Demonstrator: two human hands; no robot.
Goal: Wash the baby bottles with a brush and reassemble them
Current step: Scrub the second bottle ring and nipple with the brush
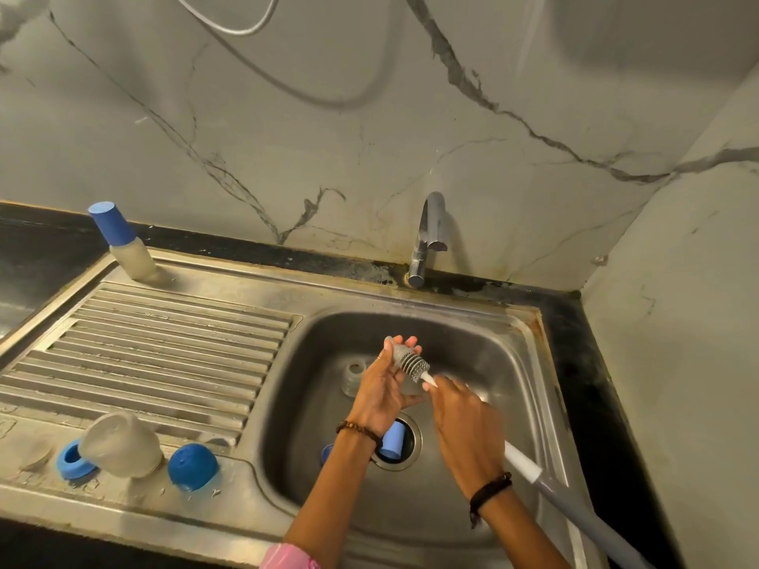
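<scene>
The steel sink (521, 363) with its ribbed drainboard (164, 347) fills the black tabletop (583, 363), the tap (429, 236) standing beyond the fingers. Over the basin, the left hand (382, 388) cups a clear bottle part, hard to make out, with its fingers (404, 342) curled round it; the right hand (464, 425) pinches the white shaft of the long brush (412, 363), its grey bristle head lying against the left fingers. Below the left wrist a blue cap (392, 439) sits in the drain; a clear piece (355, 375) lies just left of the fingers. Well left, on the drainboard: a capped bottle (123, 244), an overturned clear bottle (121, 443), a blue ring (72, 459), a blue dome (192, 466).
</scene>
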